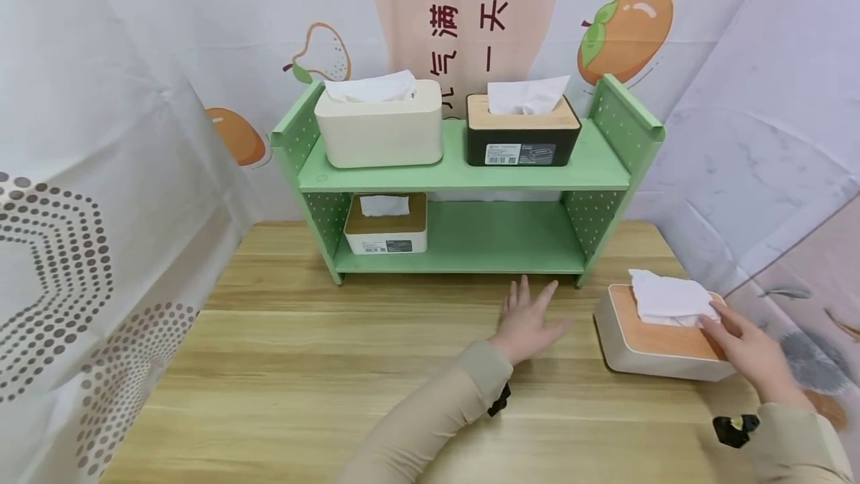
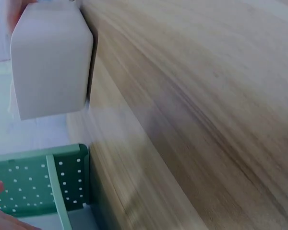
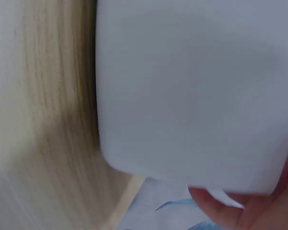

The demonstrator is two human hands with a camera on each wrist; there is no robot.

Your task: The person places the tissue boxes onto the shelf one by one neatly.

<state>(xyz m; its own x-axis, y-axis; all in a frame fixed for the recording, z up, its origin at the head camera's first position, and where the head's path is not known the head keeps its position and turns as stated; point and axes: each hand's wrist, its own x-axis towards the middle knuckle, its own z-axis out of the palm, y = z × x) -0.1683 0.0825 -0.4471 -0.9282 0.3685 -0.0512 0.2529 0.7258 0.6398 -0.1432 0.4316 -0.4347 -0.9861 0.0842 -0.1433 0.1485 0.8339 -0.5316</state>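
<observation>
A white tissue box (image 1: 665,357) with a wooden lid lies tilted on the table's right side, a tissue (image 1: 672,297) sticking up from it. My right hand (image 1: 762,357) holds its right end, thumb and index finger on top beside the tissue. In the right wrist view the box's front wall (image 3: 192,91) fills most of the picture, and a finger bends down past its end. My left hand (image 1: 526,327) hovers before the shelf, fingers spread and holding nothing. The left wrist view catches its fingers (image 2: 5,218) and the box's plain end (image 2: 53,62).
A green two-tier shelf (image 1: 470,232) stands at the back. Its top carries a cream tissue box (image 1: 379,133) and a black one (image 1: 520,129) with a wooden lid. A small white tissue box (image 1: 386,234) sits lower left. Printed cloth (image 1: 134,58) surrounds the wooden table (image 1: 289,379).
</observation>
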